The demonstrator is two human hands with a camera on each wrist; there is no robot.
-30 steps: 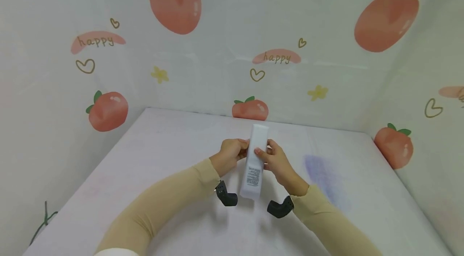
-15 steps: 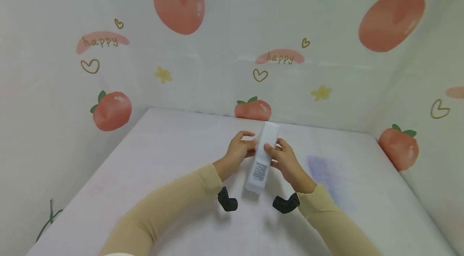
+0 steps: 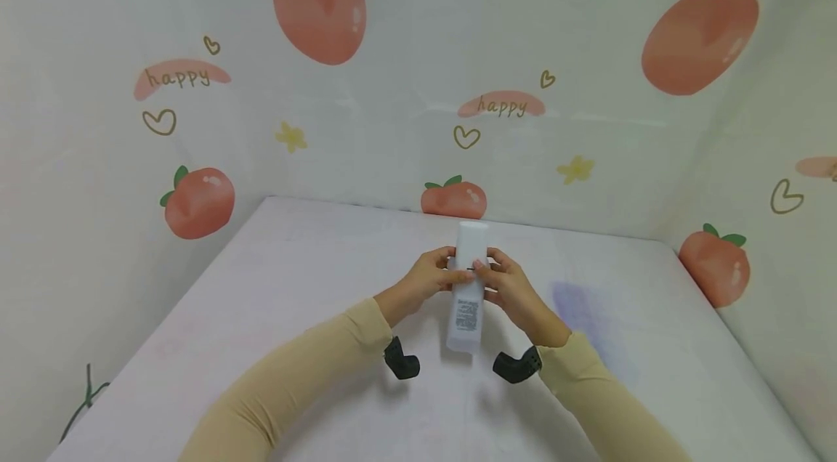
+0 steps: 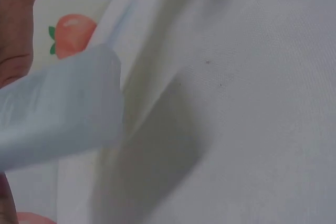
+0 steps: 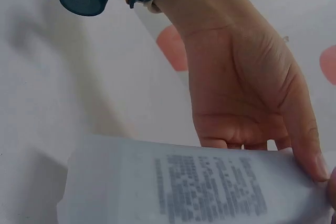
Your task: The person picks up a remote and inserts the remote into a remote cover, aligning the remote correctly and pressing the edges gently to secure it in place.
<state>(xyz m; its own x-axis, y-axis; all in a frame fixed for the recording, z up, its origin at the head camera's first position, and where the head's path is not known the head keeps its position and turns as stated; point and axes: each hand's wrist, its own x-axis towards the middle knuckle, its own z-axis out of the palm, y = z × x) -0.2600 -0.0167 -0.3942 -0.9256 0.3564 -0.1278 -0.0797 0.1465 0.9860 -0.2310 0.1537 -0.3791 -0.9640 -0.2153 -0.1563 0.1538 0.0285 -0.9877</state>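
A long white box-shaped container (image 3: 466,302) with a block of dark print is held up in the middle of the head view, its top leaning away. My left hand (image 3: 421,280) grips its left side, thumb laid across the front. From the other side my right hand (image 3: 516,295) holds it, thumb also on the front and near the left thumb. A short dark line shows by the thumbs. In the left wrist view, the blurred end of the container (image 4: 63,108) looks frosted. The right wrist view shows the printed face; fingertips behind the container are hidden.
Below lies a white-covered table (image 3: 314,244) with a purple smudge (image 3: 582,317) on the right. A white wall sheet (image 3: 405,33) with fruit prints encloses the back and sides. A dark green cord (image 3: 85,400) lies at the left edge.
The container first shifted right and tilted, then swung back more upright. My left hand loosened at its left edge, then took hold again with the thumb across the front.
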